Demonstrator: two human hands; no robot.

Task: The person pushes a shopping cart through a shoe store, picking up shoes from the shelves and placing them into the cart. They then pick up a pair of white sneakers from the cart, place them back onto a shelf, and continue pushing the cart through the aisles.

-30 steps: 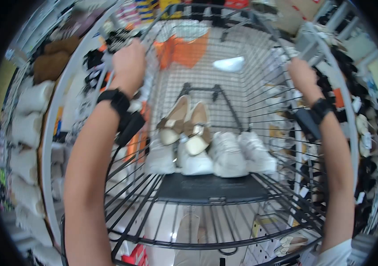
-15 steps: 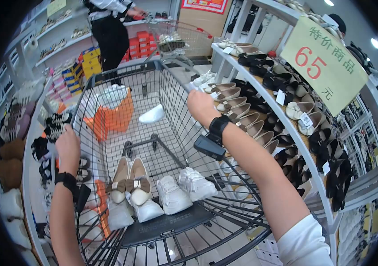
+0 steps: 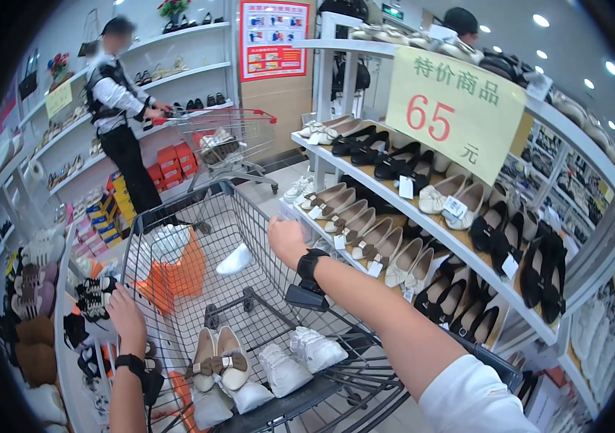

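My left hand (image 3: 127, 316) is closed on the left rim of a dark wire shopping cart (image 3: 203, 335). On the right rim, my right hand (image 3: 287, 238) is closed too, with its fingertips hidden. Beige flats (image 3: 229, 357) with brown bows lie at the cart's near end, on top of white stuffed shoes. Beside them sits a pair of white sneakers (image 3: 286, 368). Farther in are an orange bag (image 3: 181, 270) holding something white, and a single white item (image 3: 234, 260). Both my wrists wear black bands.
On my right, a shelf unit (image 3: 423, 209) carries rows of flats, with a price sign (image 3: 459, 112) reading 65. Another person (image 3: 116, 108) stands ahead, hands on a second cart (image 3: 224, 141). Shoe boxes (image 3: 174, 164) are stacked near the back wall. More shoes (image 3: 37, 310) line the left.
My view has lifted and turned, showing more of the other person and the right shelf. Both hands stay at the cart's rims, and the shoes remain inside.
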